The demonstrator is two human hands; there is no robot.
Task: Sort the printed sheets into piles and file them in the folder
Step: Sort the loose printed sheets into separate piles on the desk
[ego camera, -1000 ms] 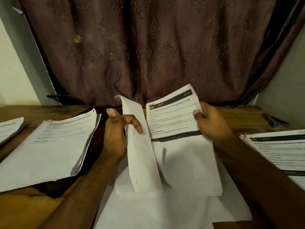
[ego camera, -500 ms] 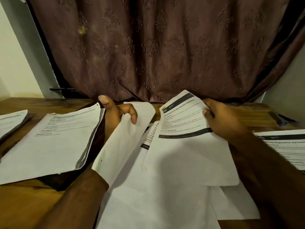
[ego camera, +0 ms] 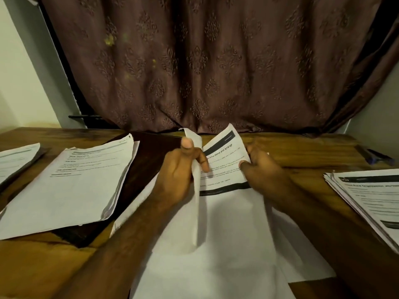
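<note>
Near centre on wooden table (ego camera: 302, 152): left hand (ego camera: 179, 175) pinches upright blank sheet (ego camera: 196, 203); right hand (ego camera: 263, 171) grips printed sheet (ego camera: 224, 167) above loose stack (ego camera: 216, 266). Left: pile (ego camera: 71, 182) on dark folder (ego camera: 142, 167).

A brown patterned curtain (ego camera: 205, 65) hangs behind the wooden table (ego camera: 302, 152), pale walls (ego camera: 19, 83) either side, light dim.
</note>
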